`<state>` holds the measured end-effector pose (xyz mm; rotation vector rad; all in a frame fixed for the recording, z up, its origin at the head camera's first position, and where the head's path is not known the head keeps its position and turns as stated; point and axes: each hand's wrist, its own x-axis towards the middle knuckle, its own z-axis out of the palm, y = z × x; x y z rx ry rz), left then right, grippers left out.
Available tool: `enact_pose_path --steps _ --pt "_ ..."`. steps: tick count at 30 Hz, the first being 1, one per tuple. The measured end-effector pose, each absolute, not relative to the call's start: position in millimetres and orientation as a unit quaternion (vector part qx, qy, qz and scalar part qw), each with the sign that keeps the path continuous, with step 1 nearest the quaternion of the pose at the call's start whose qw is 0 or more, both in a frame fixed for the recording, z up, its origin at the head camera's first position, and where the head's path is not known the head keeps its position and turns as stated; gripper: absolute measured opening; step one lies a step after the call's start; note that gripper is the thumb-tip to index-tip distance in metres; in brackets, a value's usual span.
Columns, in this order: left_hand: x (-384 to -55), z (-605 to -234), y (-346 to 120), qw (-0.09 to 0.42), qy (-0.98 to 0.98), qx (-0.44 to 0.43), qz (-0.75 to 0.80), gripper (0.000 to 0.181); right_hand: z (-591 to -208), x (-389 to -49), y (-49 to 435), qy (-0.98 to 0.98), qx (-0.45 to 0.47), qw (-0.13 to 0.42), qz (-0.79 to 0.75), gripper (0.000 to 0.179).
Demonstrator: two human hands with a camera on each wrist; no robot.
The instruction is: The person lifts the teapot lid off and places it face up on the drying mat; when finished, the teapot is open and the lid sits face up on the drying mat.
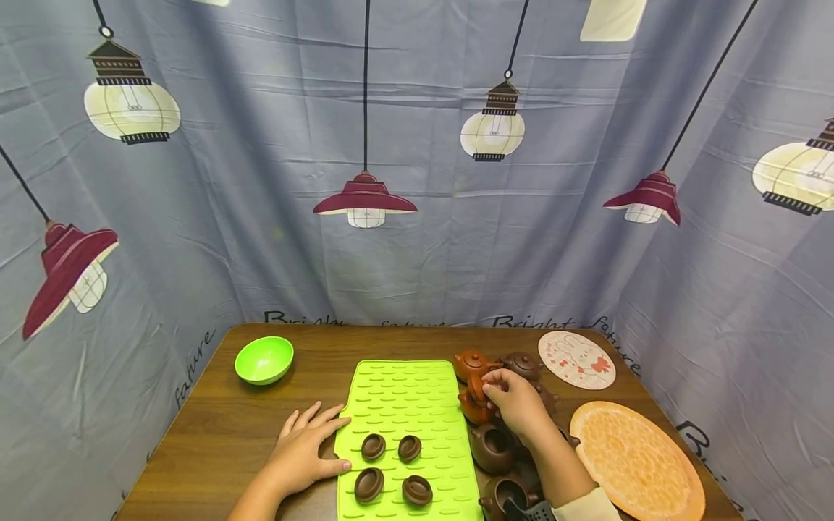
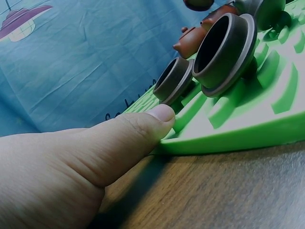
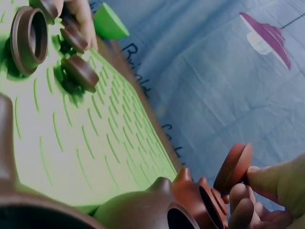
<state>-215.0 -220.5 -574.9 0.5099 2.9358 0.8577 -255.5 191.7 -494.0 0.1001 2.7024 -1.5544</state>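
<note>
Between thumb and fingers, my right hand [image 1: 517, 409] pinches a reddish-brown teapot lid [image 3: 234, 167], tilted on edge. It is just above a reddish clay teapot [image 1: 473, 411] whose mouth shows open in the right wrist view. My left hand [image 1: 305, 452] lies spread at the left edge of the light-green ridged mat [image 1: 404, 394], its thumb [image 2: 159, 114] touching the rim. Several dark brown teapot lids [image 1: 417, 490] lie upside down on the mat's near half. Dark teapots without lids [image 1: 493, 450] stand along the mat's right side, partly hidden by my right forearm.
Behind my right hand are a lidded reddish teapot [image 1: 469, 363] and a lidded dark teapot [image 1: 523, 365]. A green bowl [image 1: 263, 360] sits at the back left. Toward the right lie a round rabbit-print mat [image 1: 576, 359] and an orange-tan round mat [image 1: 638, 459]. A printed curtain [image 1: 417, 275] hangs behind the table.
</note>
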Motion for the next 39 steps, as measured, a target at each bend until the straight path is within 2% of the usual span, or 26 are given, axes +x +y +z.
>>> enact_pose_path --steps 21,28,39 --pt "-214 -575 -219 0.027 0.946 0.164 0.277 0.085 -503 -252 168 0.714 0.040 0.105 -0.691 0.023" --pt "-215 -574 -220 0.022 0.948 0.160 0.276 0.084 -503 -252 152 0.709 0.028 0.105 -0.696 0.021" --pt "-216 -573 -221 0.032 0.946 0.165 0.279 0.085 -496 -251 115 0.734 -0.038 0.135 -0.665 0.029"
